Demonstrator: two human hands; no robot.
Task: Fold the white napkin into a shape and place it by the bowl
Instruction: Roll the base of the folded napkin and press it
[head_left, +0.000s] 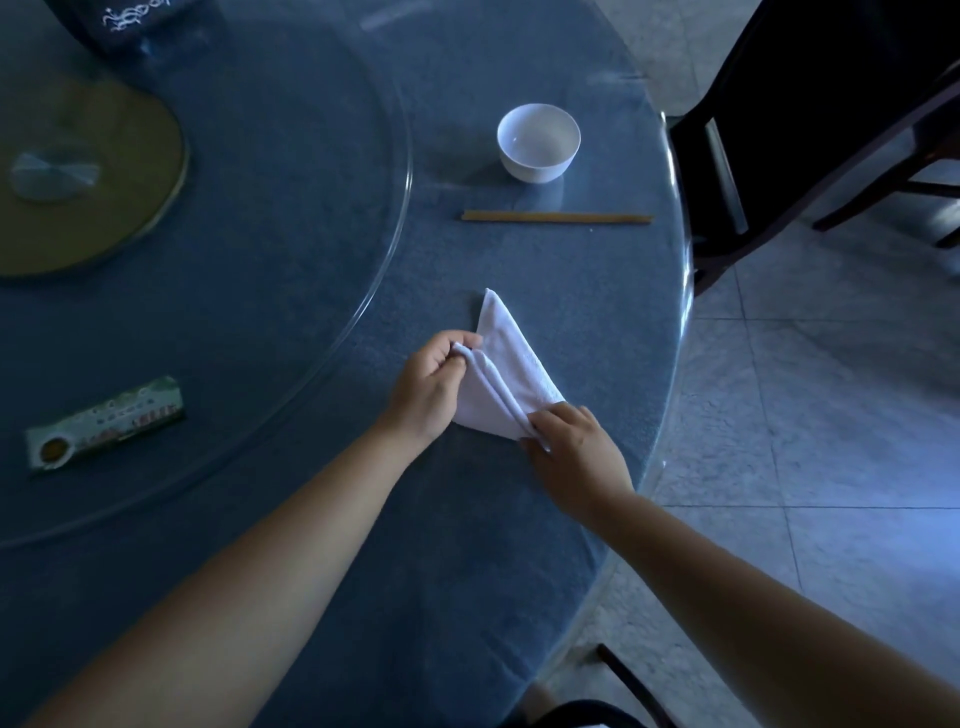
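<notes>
Soft, light and limp, the white napkin (511, 374) at centre frame holds creases only where both hands, left hand (431, 384) and right hand (574, 457), pinch its rolled edge ends.

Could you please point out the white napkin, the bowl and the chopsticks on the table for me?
white napkin (519, 364), head view, on the flat folded face between the two hands.
bowl (537, 143), head view, on its empty white inside.
chopsticks (556, 218), head view, on the middle of the pair's length.
</notes>
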